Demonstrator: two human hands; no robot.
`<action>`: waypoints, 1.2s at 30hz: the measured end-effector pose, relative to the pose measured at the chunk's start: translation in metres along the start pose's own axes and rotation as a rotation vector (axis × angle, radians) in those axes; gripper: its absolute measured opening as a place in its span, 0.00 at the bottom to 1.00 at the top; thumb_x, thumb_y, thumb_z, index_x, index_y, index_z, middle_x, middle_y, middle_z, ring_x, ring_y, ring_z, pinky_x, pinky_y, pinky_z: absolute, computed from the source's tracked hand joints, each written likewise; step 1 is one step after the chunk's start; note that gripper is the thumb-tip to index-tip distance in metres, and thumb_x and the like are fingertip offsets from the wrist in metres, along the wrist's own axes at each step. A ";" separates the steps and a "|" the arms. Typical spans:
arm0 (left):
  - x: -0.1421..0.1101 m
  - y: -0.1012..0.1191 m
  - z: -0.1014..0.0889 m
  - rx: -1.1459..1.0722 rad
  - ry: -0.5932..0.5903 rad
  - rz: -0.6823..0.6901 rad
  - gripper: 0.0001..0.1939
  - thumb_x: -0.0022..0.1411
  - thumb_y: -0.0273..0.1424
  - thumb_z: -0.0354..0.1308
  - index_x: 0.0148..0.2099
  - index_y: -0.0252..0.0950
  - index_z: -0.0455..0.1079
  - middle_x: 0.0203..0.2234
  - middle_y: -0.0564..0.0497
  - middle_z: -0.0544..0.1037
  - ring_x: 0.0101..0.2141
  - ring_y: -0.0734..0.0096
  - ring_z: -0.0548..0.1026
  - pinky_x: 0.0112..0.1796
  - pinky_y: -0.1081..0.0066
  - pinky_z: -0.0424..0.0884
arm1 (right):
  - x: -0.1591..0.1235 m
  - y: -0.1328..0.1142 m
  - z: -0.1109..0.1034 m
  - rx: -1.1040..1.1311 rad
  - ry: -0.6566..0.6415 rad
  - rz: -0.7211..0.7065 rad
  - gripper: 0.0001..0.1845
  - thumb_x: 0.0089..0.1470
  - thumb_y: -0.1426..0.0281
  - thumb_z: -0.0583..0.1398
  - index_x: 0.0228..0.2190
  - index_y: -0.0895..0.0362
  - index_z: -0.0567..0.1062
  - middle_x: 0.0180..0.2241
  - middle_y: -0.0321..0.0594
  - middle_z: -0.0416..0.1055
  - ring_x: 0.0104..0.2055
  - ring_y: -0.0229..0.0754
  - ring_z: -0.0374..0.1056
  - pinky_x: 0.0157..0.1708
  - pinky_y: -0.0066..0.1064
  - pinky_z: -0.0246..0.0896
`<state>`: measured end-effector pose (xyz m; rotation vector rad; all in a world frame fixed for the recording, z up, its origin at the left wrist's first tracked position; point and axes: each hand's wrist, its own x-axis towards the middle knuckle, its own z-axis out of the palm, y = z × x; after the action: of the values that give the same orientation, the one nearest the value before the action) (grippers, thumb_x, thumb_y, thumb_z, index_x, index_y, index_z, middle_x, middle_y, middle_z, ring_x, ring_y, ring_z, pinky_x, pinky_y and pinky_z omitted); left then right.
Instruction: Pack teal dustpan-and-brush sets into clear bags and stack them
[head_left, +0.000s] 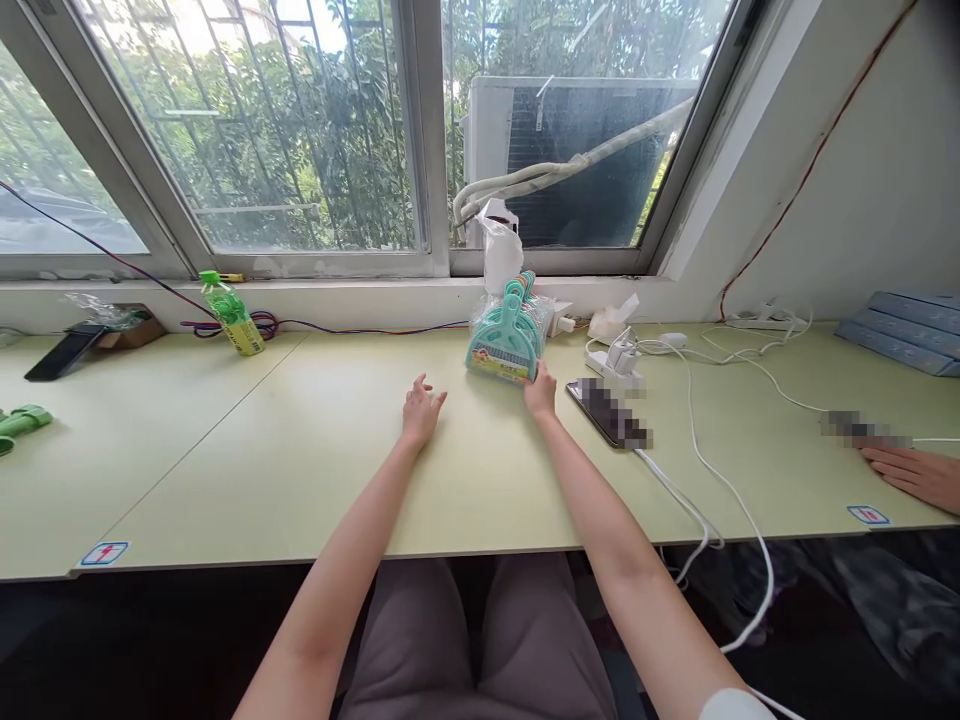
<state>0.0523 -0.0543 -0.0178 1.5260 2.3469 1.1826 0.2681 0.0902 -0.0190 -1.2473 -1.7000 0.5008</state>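
Note:
A stack of several small teal dustpans (501,338), with a brush showing at the front one and a yellow label on it, stands at the back of the table in front of the window sill. Their handles point up, and clear plastic wrap shows around them. My right hand (541,391) grips the lower right edge of the front dustpan, its fingertips partly hidden behind it. To the left of the stack, my left hand (422,411) hovers over or rests on the tabletop, fingers apart and holding nothing.
Right of my right arm lies a phone (609,412) with white cables; a power strip (616,370) sits behind it. Another person's hand (916,476) rests at the far right. A green bottle (234,315) leans at the back left. Blue boxes (904,332) are stacked at the right.

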 end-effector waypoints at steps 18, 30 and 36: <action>-0.011 0.013 -0.007 0.296 -0.204 0.204 0.14 0.65 0.34 0.46 0.51 0.39 0.65 0.53 0.45 0.68 0.54 0.59 0.63 0.51 0.60 0.60 | 0.037 0.016 0.020 -0.150 0.197 0.112 0.28 0.48 0.71 0.60 0.51 0.55 0.59 0.46 0.46 0.65 0.47 0.50 0.64 0.43 0.38 0.58; -0.011 0.018 -0.002 0.376 -0.189 0.315 0.15 0.65 0.29 0.44 0.51 0.40 0.67 0.52 0.45 0.69 0.53 0.60 0.65 0.50 0.62 0.63 | 0.041 0.022 0.020 -0.073 0.156 0.193 0.22 0.47 0.66 0.62 0.44 0.55 0.65 0.46 0.47 0.67 0.50 0.50 0.62 0.44 0.36 0.57; 0.018 0.041 0.037 0.307 -0.301 0.511 0.18 0.66 0.31 0.44 0.55 0.40 0.66 0.54 0.45 0.69 0.55 0.61 0.65 0.54 0.61 0.62 | 0.042 0.019 0.019 -0.094 0.125 0.202 0.20 0.50 0.63 0.60 0.44 0.56 0.65 0.47 0.48 0.69 0.50 0.50 0.63 0.43 0.36 0.56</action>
<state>0.0911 -0.0117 -0.0110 2.3164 2.0676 0.6002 0.2598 0.1392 -0.0235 -1.4967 -1.5158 0.4564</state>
